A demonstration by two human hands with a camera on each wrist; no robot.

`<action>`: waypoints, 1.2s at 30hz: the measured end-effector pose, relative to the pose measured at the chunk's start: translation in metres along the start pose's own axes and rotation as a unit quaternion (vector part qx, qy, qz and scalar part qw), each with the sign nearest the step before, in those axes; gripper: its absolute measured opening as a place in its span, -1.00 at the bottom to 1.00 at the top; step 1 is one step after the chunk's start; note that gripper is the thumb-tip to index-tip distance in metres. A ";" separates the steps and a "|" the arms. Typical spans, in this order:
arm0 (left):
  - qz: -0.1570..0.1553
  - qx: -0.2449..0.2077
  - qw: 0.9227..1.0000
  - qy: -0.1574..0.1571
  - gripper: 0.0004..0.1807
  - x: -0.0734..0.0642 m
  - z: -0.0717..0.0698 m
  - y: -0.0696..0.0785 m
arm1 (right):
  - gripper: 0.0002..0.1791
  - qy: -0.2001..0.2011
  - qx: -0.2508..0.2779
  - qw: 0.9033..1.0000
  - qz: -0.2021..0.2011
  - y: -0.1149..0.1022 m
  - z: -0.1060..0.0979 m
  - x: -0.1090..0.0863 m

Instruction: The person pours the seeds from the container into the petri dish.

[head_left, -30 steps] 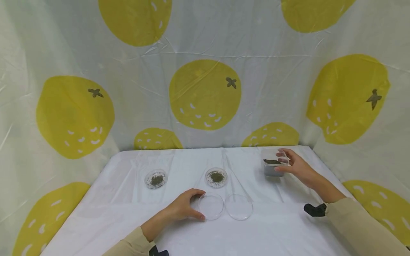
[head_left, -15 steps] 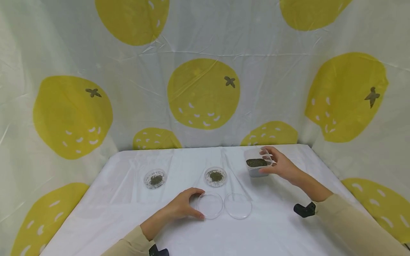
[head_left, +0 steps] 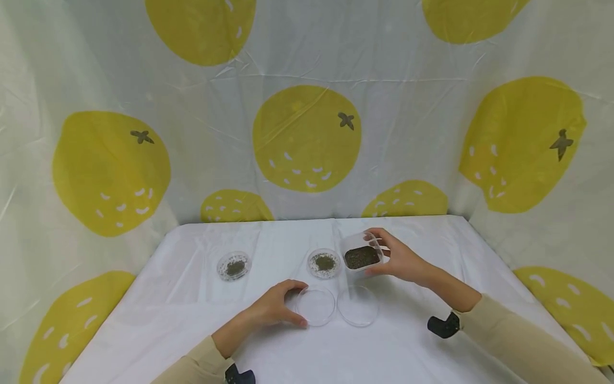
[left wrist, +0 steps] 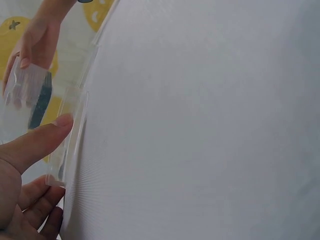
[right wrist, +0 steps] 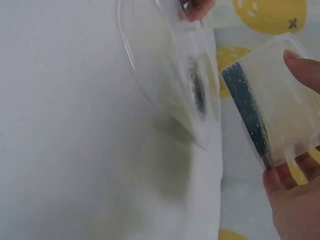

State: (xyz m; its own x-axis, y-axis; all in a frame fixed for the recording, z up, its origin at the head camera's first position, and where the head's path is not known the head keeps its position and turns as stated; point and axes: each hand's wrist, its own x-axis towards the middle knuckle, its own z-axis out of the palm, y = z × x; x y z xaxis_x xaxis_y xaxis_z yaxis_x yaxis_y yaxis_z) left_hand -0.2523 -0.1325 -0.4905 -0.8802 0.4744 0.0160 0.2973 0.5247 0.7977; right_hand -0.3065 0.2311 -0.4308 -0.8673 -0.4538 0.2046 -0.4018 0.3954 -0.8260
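My left hand point(head_left: 277, 306) holds the left edge of a clear, shallow petri dish point(head_left: 316, 306) on the white table, thumb point(left wrist: 50, 134) on the near side and fingers on the far side. A second clear round dish point(head_left: 357, 306) lies just to its right. Behind them, my right hand point(head_left: 405, 261) grips a clear plastic tub point(head_left: 362, 242) by its right side. The tub is lifted and tilted toward me, with dark green granules point(right wrist: 246, 107) in its lower part. It hangs behind the second dish, its left side close to a petri dish of green granules point(head_left: 324, 264).
Another petri dish with green granules point(head_left: 234, 266) stands farther left on the white-covered table point(head_left: 168, 298). A pale curtain point(head_left: 307, 58) with yellow fruit prints rises behind the table and along both sides.
My right hand has carried the tub left and a little nearer, from the right rear to behind the second dish, tilting it toward me. My left hand stays at the petri dish.
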 end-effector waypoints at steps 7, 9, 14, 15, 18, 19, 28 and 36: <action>-0.003 -0.002 1.000 -0.001 -0.11 -0.001 0.000 0.000 | 0.05 -0.003 -0.039 0.998 -0.042 -0.001 0.021 0.005; -0.002 0.001 1.000 0.001 -0.11 0.000 0.000 -0.001 | 0.06 0.002 -0.056 0.996 -0.064 -0.003 0.027 0.006; -0.002 0.001 1.000 0.001 -0.10 0.000 0.001 -0.002 | 0.08 0.014 -0.100 0.988 -0.115 -0.012 0.043 0.008; -0.003 0.000 1.000 0.002 -0.11 0.000 0.001 -0.002 | 0.08 0.017 -0.112 0.986 -0.122 -0.014 0.046 0.009; -0.004 -0.003 1.000 0.002 -0.11 0.001 0.001 -0.002 | 0.06 0.023 -0.150 0.979 -0.137 -0.018 0.054 0.010; -0.005 -0.005 1.000 0.002 -0.11 0.001 0.001 -0.002 | 0.06 0.024 -0.161 0.977 -0.140 -0.018 0.057 0.011; -0.003 -0.012 1.000 0.003 -0.12 0.002 0.001 -0.002 | 0.05 0.019 -0.222 0.955 -0.193 -0.022 0.074 0.015; 0.002 -0.010 1.000 0.000 -0.13 0.002 0.000 -0.002 | 0.07 0.022 -0.281 0.929 -0.239 -0.022 0.077 0.015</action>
State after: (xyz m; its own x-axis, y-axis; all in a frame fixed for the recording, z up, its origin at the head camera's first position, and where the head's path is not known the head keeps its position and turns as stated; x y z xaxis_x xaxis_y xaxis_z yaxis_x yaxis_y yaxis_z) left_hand -0.2548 -0.1325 -0.4915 -0.8787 0.4770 0.0196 0.2936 0.5077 0.8100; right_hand -0.2882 0.1541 -0.4497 -0.5571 -0.6566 0.5085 -0.8231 0.5177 -0.2332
